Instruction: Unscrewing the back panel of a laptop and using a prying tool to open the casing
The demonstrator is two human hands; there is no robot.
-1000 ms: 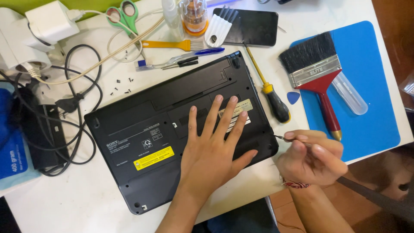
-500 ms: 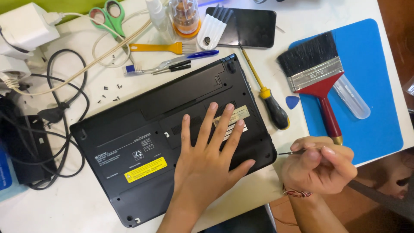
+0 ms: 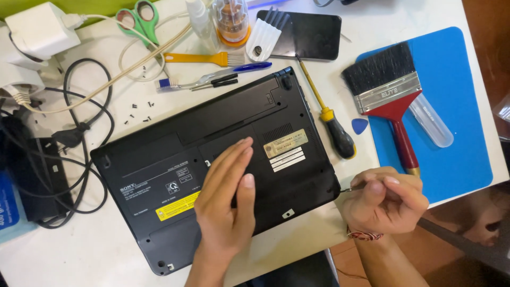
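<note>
A black laptop (image 3: 175, 154) lies bottom side up on the white table (image 3: 69, 250). My left hand (image 3: 226, 204) rests flat on its underside, fingers together, near the yellow sticker. My right hand (image 3: 385, 201) is closed around a thin metal tool (image 3: 351, 187) whose tip touches the laptop's near right corner. A screwdriver with a black and yellow handle (image 3: 332, 125) lies just right of the laptop.
A wide paintbrush (image 3: 390, 101) and a clear tube (image 3: 431, 122) lie on a blue mat (image 3: 457, 159), a blue pick (image 3: 359, 125) beside it. Cables (image 3: 79, 138), chargers, scissors (image 3: 139, 18), a pen, a toothbrush, a black phone (image 3: 313, 34) and loose screws (image 3: 138, 111) crowd the far side.
My left hand's spread fingers have closed together and slid left off the label stickers. My right hand has kept the thin tool at the laptop's corner. The view has shifted.
</note>
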